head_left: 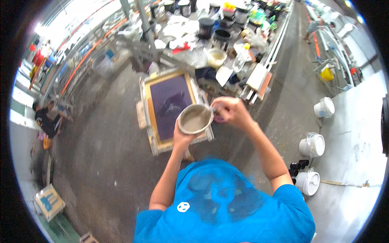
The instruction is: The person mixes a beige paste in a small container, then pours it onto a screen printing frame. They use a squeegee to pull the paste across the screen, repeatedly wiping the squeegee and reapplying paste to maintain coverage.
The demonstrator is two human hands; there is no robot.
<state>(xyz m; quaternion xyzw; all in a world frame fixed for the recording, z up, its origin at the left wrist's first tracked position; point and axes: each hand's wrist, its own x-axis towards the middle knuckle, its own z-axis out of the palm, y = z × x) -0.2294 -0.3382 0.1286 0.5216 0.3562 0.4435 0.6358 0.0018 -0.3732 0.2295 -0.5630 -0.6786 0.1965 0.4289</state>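
Note:
My left hand [183,139] grips a round tub [197,131] from below and its left side, tilting its mouth toward me. Greyish-brown material [193,121] coats or fills the inside; I cannot tell how deep it is. At the tub's right rim, my right hand [234,111] is closed, blurred by motion, around a small item that I cannot make out. Beneath the tub lies a screen-printing frame [146,115] with purple mesh [164,101] and a yellowish inner border. The tub and my left hand hide its lower right part.
Beyond the frame, a cluttered bench holds dark buckets [221,39], a pale tub [216,58] and a clear bottle [240,61] with a yellow cap. White lidded buckets [308,183] line the right wall. Another person [48,120] is at the far left, and one more [315,26] works at upper right.

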